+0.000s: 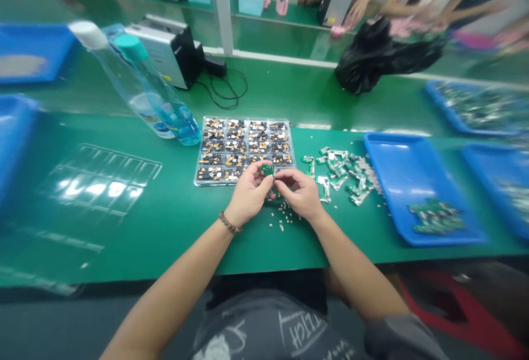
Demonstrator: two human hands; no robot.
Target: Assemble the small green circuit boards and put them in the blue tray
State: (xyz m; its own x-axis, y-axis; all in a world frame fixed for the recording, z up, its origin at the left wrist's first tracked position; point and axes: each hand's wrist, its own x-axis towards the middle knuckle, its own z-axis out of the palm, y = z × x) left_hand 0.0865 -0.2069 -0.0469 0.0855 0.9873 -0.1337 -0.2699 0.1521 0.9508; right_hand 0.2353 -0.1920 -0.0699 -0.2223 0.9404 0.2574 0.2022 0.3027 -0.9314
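Observation:
Between my two hands, above the front edge of a clear compartment tray, is a small green circuit board (267, 170). My left hand (250, 192) grips it between thumb and fingers. My right hand (298, 192) is closed in a pinch at the board's right side; what its fingertips hold is too small to make out. The clear compartment tray (198, 182) is filled with small black, orange and white parts. Tiny pale pieces (281, 219) lie scattered on the green table below my hands. To the right lies a loose pile of circuit boards (339, 170).
A blue tray (397, 183) with green boards stands at the right, more blue trays (475, 128) beyond. Clear plastic trays (103, 178) lie at the left. Two bottles (152, 90), a grey-black device (165, 46) with a cable and a black bag (367, 57) stand behind. People work opposite.

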